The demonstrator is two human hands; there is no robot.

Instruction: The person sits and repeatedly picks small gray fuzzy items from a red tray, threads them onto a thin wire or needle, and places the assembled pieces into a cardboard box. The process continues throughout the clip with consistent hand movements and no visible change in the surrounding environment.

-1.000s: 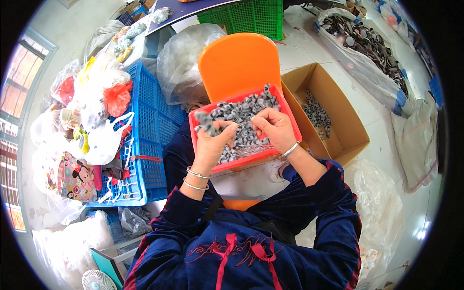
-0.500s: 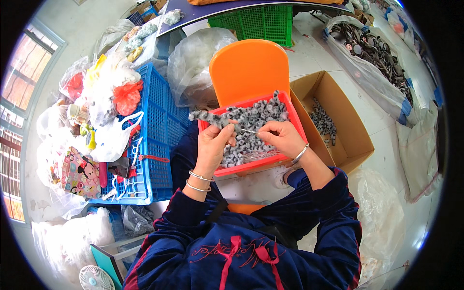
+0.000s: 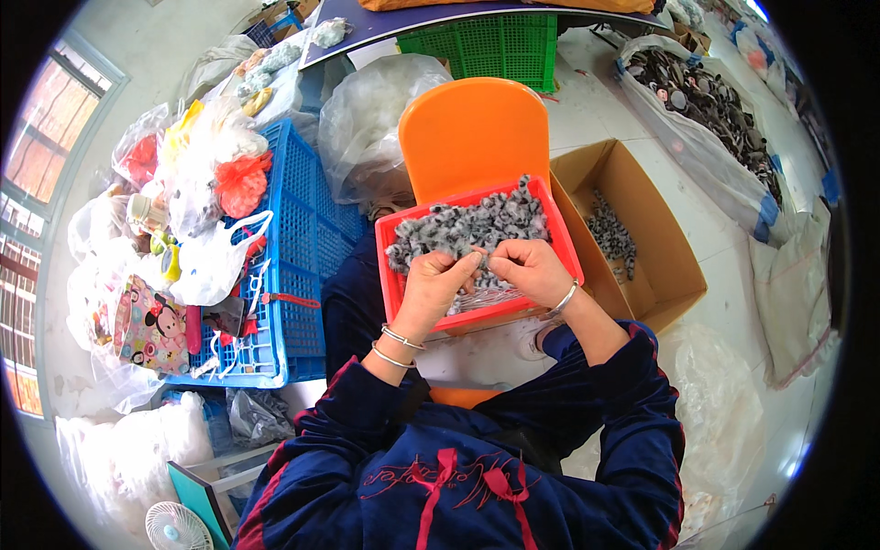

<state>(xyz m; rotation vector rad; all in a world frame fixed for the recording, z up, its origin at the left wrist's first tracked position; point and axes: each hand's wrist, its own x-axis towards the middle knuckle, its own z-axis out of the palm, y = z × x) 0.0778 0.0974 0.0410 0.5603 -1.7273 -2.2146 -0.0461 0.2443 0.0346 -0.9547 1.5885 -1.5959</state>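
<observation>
Hands (image 3: 483, 275) pinch grey pompoms (image 3: 472, 225) over red tray (image 3: 392, 284), cardboard box (image 3: 655, 247) beside, blue crate (image 3: 293, 266) opposite.

Both hands' fingers (image 3: 469, 266) curl together mid-frame, hiding whatever small piece they pinch; the grey pieces (image 3: 477, 225) are too small to identify.

Both hands over a red tray (image 3: 394, 293) heaped with grey fluffy pom-poms (image 3: 467, 225), left hand (image 3: 438, 286) and right hand (image 3: 530, 268) pinching together at a small piece between the fingertips. Behind the tray an orange chair (image 3: 472, 137); just to the right an open cardboard box (image 3: 660, 266), to the left a blue crate (image 3: 293, 266).
</observation>
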